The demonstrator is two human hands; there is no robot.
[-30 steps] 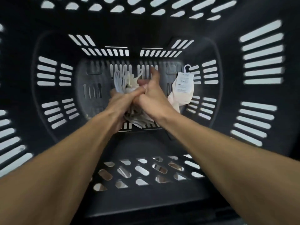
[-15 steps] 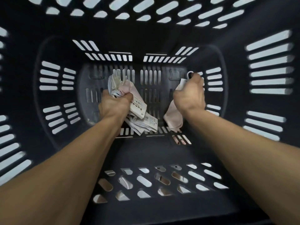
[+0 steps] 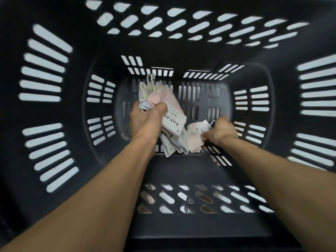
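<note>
1. A dark slotted laundry basket (image 3: 54,106) is seen from above, with both arms reaching deep inside.
2. The left hand (image 3: 145,119) clamps a bundle of labelled socks (image 3: 163,99) near the bottom.
3. The right hand (image 3: 221,131), blurred and apart from the left, pinches a pink sock pair (image 3: 195,140) just beside the bundle.
4. Advice: tuck the pair under the left thumb before letting go.

Likely a shop: tagged socks (image 3: 162,96) in a slotted basket (image 3: 181,172)

Dark plastic basket (image 3: 181,171), slotted walls all round the fingers (image 3: 160,108); slotted floor just beyond fingertips, light thru slots.
</note>
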